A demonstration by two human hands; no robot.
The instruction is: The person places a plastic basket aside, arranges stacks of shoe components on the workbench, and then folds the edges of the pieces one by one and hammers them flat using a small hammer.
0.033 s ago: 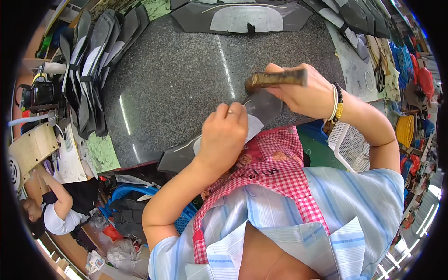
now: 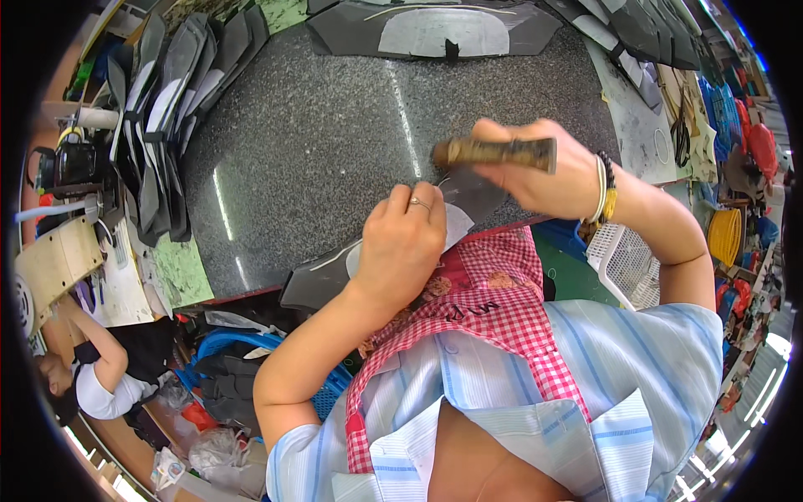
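Note:
Along the near edge of the dark speckled tabletop (image 2: 301, 142) lies a dark grey panel (image 2: 314, 283) with a light grey patch and a thin white strip near its far edge. My left hand (image 2: 401, 238), wearing a ring, presses on its middle with the fingers curled closed; the fingertips are hidden. My right hand (image 2: 544, 171) grips a short tool with a worn brown wooden handle (image 2: 510, 154). The tool's left end is just above the panel's far edge, right of my left fingers. Its working end is blurred and cannot be made out.
A similar panel (image 2: 443, 32) lies at the table's far side. Stacked dark panels (image 2: 171, 109) stand at the left, with more at the far right (image 2: 648, 33). A white plastic basket (image 2: 627, 263) is beside my right elbow. Another person (image 2: 104, 368) works at the lower left.
My right hand and the wooden-handled tool have shifted slightly left and toward me. My left hand and the panel stay almost in place.

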